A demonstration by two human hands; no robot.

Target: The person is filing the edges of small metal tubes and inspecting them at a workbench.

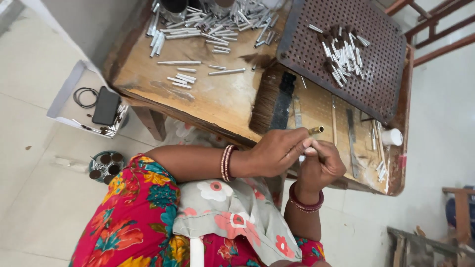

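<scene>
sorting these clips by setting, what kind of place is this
Probably a small hand-assembly workshop. A worn wooden workbench carries a heap of short metal tubes and a perforated tray with more pieces. The left hand and right hand hold a small brass tube together.

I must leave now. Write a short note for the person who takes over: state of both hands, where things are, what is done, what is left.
Left hand: holds a small brass tube.
Right hand: fingertips meet the left hand at the tube.
Perforated tray: a pile of finished-looking white pieces.
Wooden bench: many loose metal tubes unprocessed, a brush beside the hands.
</scene>
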